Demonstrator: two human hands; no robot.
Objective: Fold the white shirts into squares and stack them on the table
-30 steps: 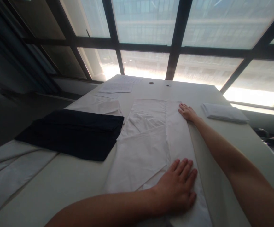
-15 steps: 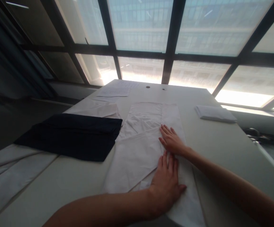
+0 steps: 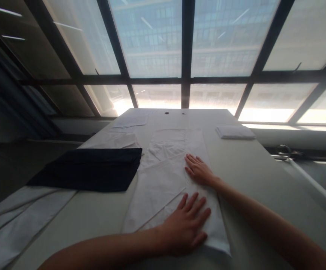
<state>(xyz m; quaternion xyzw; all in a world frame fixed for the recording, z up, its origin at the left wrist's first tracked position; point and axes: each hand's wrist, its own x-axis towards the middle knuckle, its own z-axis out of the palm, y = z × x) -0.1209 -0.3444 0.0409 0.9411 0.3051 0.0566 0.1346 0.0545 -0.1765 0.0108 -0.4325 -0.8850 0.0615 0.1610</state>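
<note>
Windows: the main light enters from 12 o'clock; lower panes glare nearly white, also between 2 and 3 o'clock
Lamp reflections: thin white streaks on the glass, near 10 and 1 o'clock
Window bars: backlit, almost black, fanning toward 10 and 2 o'clock with a wide-lens stretch
Curtain: very dim, between 9 and 10 o'clock, detail nearly lost
Table: brighter toward 12 o'clock, greyer toward 6
White cloth: low contrast, faint shadows in creases
Hands: backlit, rather dim
Sharpness: soft and hazy, fine texture smeared
</note>
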